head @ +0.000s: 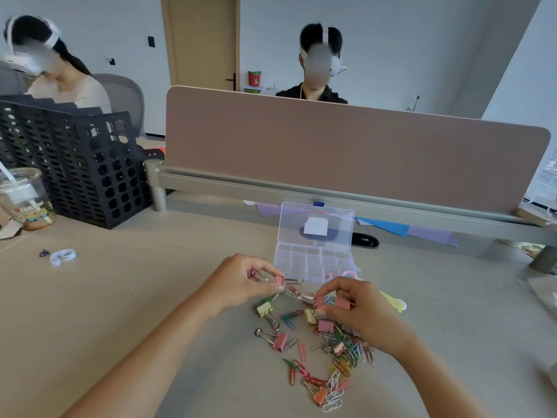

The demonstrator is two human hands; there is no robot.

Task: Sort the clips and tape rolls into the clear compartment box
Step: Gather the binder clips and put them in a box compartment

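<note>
The clear compartment box (310,262) lies open on the desk, its lid standing up behind it. In front of it is a pile of coloured paper clips (346,354) and binder clips. My left hand (241,282) pinches a pink binder clip (279,280) above the pile's far edge. My right hand (352,309) grips another pink binder clip (342,304) just to the right. A yellow binder clip (264,309) and a pink one (280,341) lie loose below. A pink tape roll (349,274) rests at the box's right corner. A white tape roll (62,256) lies far left.
A black mesh file rack (75,167) and a plastic drink cup (25,200) stand at the left. A pink desk divider (346,152) runs behind the box, with coloured paper sheets (388,227) under it. Two people sit beyond. A yellow item (394,303) lies right of my right hand.
</note>
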